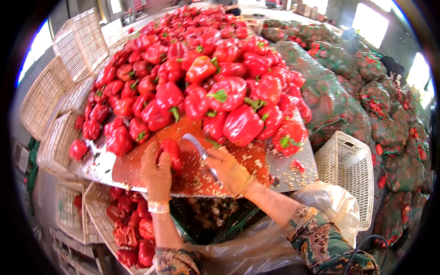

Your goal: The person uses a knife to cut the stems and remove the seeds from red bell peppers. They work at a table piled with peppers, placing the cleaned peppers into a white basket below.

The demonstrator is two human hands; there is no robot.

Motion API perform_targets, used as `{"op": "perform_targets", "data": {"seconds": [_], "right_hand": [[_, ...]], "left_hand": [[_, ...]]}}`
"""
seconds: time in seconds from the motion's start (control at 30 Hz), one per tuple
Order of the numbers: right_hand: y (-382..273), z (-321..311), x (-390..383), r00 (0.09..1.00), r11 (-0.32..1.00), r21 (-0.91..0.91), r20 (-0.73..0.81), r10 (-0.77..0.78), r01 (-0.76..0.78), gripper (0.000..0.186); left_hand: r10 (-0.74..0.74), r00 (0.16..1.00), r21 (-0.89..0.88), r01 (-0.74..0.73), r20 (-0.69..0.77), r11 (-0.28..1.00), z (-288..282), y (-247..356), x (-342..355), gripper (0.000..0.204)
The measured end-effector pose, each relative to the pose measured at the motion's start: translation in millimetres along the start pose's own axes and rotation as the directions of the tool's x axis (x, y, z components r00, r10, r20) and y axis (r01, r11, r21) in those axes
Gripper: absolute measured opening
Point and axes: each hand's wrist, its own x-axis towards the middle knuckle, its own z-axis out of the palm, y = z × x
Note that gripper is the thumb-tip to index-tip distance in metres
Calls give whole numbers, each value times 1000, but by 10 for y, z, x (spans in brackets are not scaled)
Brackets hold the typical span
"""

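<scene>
Head view: left hand (156, 172) half-curled round a red bell pepper (172, 155), right hand (228, 170) closed on a curved knife (197, 143); pepper sits between hands, above seed-strewn surface (286, 165).

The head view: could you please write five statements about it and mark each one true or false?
1. The left hand holds a red bell pepper. True.
2. The right hand is empty. False: it holds a curved knife.
3. Pale seeds lie scattered on the orange mat. True.
4. The mesh sacks lie on the person's left. False: they lie on the right.
5. The camouflage sleeves are plain white. False: they show a mottled pattern with green and brown.
</scene>
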Motion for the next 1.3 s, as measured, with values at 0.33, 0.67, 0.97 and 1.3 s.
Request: {"op": "perform_targets", "data": {"seconds": [0.33,0.67,0.97,1.3], "right_hand": [[222,247,-1,974,949,240,146,171,-203,29],[361,601,112,989,974,182,90,117,-132,44],[-769,295,-269,679,510,461,360,640,-726,45],[-350,239,-272,962,985,-172,271,33,15,54]], "left_hand": [[39,994,49,-44,101,998,83,41,-36,45],[119,993,106,-121,24,987,250,114,-174,44],[187,982,216,-175,-36,961,262,60,-190,42],[-111,992,-98,105,-65,990,-45,66,-68,50]]}}
